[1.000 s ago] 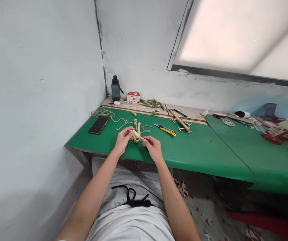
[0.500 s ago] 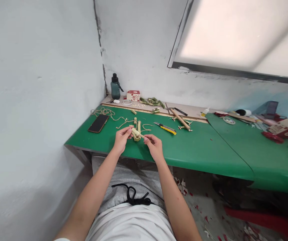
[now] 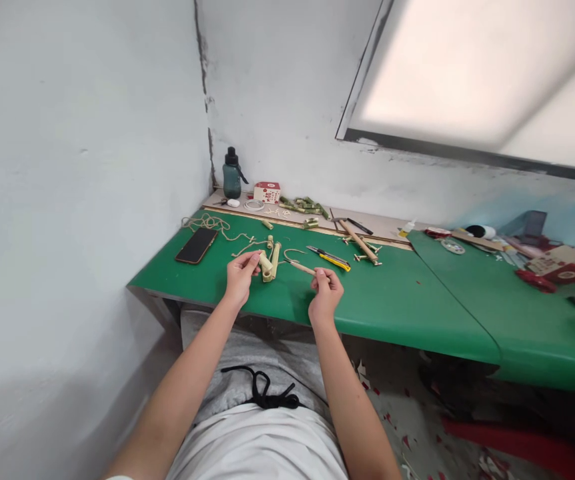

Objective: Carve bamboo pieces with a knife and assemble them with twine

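My left hand [image 3: 240, 279] pinches a pale bamboo piece [image 3: 265, 262] just above the green table [image 3: 392, 300]. Close beside that piece are more pale bamboo tubes [image 3: 275, 259], partly overlapped by it. A thin wooden-handled tool [image 3: 301, 268] with a dark narrow tip is gripped in my right hand [image 3: 325, 291], its tip pointing left toward the bamboo but apart from the held piece. Behind the hands lie a short bamboo piece [image 3: 270, 243] and thin cord.
A phone [image 3: 197, 245] and tangled twine [image 3: 207, 223] lie left. Right of the hands are a yellow cutter [image 3: 335, 261] and a hammer [image 3: 359, 241]. At the back stand a bottle [image 3: 232, 175] and a box [image 3: 267, 192], near green bamboo pieces [image 3: 307, 205].
My right hand has moved right, drawing the tool away from the bamboo piece, and its dark tip now shows. My left hand still holds its piece, now tilted more upright.
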`<state>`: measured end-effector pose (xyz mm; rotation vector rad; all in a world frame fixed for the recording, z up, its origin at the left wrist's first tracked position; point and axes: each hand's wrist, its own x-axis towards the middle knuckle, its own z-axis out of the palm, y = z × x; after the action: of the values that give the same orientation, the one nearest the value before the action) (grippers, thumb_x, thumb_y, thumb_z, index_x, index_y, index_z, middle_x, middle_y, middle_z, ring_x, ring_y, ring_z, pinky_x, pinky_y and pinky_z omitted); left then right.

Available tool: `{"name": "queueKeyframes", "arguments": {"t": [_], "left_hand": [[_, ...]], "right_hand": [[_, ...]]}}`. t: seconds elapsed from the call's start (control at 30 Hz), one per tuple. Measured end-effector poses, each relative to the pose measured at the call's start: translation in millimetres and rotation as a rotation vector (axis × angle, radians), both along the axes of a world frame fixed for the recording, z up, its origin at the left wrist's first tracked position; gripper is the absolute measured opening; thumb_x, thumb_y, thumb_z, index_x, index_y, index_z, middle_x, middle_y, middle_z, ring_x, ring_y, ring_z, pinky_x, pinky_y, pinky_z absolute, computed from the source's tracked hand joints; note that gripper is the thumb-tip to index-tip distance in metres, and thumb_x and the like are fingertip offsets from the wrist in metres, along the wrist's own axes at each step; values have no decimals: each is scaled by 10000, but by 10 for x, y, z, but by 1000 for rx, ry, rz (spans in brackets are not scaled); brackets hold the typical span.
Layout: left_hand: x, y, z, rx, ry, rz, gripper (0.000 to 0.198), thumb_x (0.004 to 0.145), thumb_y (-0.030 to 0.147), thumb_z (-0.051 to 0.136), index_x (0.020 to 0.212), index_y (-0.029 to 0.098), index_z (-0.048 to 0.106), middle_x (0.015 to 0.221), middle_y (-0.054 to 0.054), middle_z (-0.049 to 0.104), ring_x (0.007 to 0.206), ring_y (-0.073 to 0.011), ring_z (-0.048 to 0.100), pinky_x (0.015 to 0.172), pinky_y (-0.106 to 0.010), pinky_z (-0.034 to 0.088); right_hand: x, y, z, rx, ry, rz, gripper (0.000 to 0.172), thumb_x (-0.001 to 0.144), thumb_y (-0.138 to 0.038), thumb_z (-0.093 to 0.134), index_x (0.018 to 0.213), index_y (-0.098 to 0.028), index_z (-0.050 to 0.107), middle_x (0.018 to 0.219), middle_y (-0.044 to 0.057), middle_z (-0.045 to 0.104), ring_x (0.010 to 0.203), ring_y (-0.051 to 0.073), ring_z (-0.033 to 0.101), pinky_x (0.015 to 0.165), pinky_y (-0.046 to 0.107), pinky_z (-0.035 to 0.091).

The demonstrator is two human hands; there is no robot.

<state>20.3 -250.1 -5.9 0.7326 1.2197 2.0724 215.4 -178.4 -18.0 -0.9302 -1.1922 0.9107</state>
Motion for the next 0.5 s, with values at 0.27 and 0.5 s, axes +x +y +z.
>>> {"name": "queueKeyframes", "arguments": {"t": [0.27, 0.5], "left_hand": [[26, 7, -27, -24, 71, -66, 508, 704, 646, 927, 810, 168, 791, 694, -33, 708, 586, -119, 588, 546, -240, 459], [17, -17, -54, -34, 181, -135, 421, 788, 587, 884, 822, 176, 800, 731, -48, 730, 645, -159, 626, 620, -269, 487]], "right_hand": [[309, 1419, 493, 39, -281, -99, 461, 852, -526, 638, 1013, -124, 796, 746, 56, 679, 695, 193, 551, 682, 339, 481], [336, 1956, 472, 86, -562, -97, 402, 830, -338, 642, 1102, -101, 819, 904, 140, 800, 854, 258, 687, 858, 393, 567]]}}
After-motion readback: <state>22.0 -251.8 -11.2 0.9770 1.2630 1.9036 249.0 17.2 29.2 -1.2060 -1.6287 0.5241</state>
